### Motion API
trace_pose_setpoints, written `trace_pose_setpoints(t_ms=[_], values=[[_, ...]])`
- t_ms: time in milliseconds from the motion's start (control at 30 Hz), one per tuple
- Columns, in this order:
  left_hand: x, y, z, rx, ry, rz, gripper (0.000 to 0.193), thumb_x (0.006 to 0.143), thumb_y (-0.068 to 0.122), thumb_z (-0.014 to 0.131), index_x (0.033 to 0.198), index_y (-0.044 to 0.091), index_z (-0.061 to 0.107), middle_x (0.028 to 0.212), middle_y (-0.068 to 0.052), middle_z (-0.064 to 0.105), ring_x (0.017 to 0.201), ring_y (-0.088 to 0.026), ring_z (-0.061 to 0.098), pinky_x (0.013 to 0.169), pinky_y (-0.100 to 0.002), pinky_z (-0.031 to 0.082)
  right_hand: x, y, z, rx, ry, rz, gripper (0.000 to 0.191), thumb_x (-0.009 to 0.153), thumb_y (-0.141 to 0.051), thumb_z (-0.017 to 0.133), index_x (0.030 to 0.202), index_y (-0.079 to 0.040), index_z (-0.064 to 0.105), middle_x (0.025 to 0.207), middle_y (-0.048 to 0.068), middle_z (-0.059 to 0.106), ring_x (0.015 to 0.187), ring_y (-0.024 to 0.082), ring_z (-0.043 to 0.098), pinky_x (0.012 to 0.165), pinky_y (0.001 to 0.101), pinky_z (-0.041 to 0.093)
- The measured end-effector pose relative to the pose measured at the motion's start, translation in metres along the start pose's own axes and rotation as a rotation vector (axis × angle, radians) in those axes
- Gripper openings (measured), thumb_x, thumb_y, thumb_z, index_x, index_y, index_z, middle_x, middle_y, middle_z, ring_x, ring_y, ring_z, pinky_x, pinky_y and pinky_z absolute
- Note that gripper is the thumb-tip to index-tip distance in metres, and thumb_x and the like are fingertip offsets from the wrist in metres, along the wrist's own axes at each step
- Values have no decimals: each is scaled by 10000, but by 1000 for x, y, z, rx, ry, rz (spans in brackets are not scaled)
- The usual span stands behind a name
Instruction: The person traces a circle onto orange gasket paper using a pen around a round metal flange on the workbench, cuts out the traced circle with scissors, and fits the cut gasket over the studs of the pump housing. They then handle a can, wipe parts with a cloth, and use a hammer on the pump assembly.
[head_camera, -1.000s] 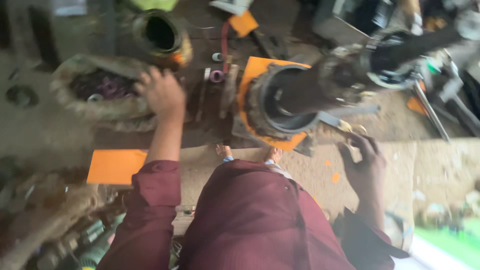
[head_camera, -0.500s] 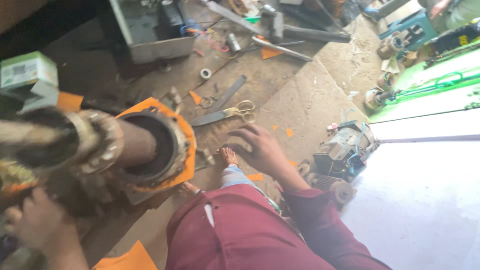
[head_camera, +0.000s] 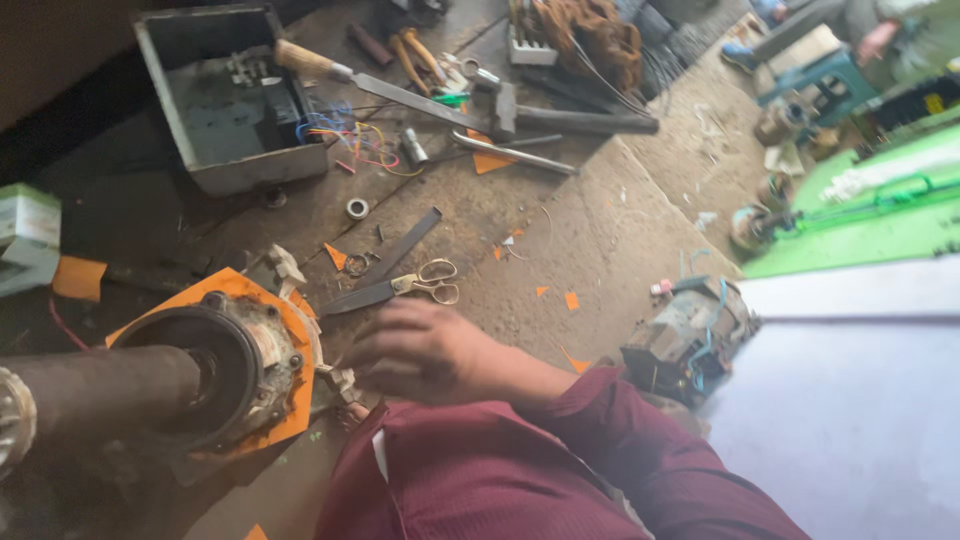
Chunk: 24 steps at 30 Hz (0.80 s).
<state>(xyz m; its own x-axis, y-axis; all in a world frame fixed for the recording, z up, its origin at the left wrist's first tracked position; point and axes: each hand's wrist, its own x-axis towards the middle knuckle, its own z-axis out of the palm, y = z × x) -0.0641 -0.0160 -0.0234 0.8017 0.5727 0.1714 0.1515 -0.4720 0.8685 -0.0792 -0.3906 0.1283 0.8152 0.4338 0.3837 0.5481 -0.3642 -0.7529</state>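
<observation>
sleeve (head_camera: 640, 450): maroon
motor housing (head_camera: 215, 365): dark, rusty brown, on orange sheet (head_camera: 290, 330)
scissors (head_camera: 400, 288): pale yellow handles, dark blades
metal box (head_camera: 215, 95): grey
floor strip (head_camera: 860, 225): bright green

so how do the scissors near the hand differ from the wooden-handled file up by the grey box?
The scissors are short, with pale looped metal handles; the file is longer, with a brown wooden handle. The scissors lie just beyond the right hand; the file lies farther off, resting across the corner of the grey box. Both have dark blades and lie flat and unheld.
</observation>
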Motion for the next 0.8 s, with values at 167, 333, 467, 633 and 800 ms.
trace_pose_setpoints(t_ms=[167, 333, 467, 633, 800], values=[[-94, 76, 4, -590, -347, -526, 216, 1048, 188, 611, 1230, 72, 601, 1074, -77, 592, 1006, -195, 582, 860, -359, 527, 19, -11, 3, 96, -168, -182, 417, 927, -212, 813, 1317, -163, 673, 1253, 70, 631, 1159, 292, 639, 1012, 403, 562], [-137, 140, 32, -881, -582, -677, 231, 1061, 157, 600, 1264, 48, 583, 1073, -88, 579, 981, -173, 589, 837, -326, 545, 22, 7, -2, 24, -168, -301, 469, 909, -47, 763, 1357, -156, 678, 1316, 76, 657, 1207, 262, 690, 970, 342, 607], [-155, 161, 55, -937, -538, -554, 265, 1025, 177, 613, 1256, 55, 567, 1144, -59, 629, 1032, -150, 634, 871, -310, 586, 10, 30, 5, 65, -161, -165, 399, 854, -87, 817, 1233, -123, 700, 1185, 83, 675, 1054, 259, 711, 869, 358, 603], [-162, 159, 62, -857, -529, -404, 368, 994, 177, 692, 1325, 90, 558, 1123, -75, 700, 1037, -126, 647, 906, -305, 544, 4, 60, 10, 79, -184, -88, 288, 864, -79, 800, 1140, -119, 730, 1074, 78, 715, 987, 218, 720, 813, 333, 607], [-168, 144, 54, -700, -437, -506, 390, 970, 243, 667, 1326, 126, 559, 1082, -5, 696, 975, -107, 659, 825, -280, 546, 63, 97, 23, 30, -106, 147, 160, 909, -126, 802, 1023, -57, 713, 880, 79, 741, 756, 171, 728, 681, 330, 572]])
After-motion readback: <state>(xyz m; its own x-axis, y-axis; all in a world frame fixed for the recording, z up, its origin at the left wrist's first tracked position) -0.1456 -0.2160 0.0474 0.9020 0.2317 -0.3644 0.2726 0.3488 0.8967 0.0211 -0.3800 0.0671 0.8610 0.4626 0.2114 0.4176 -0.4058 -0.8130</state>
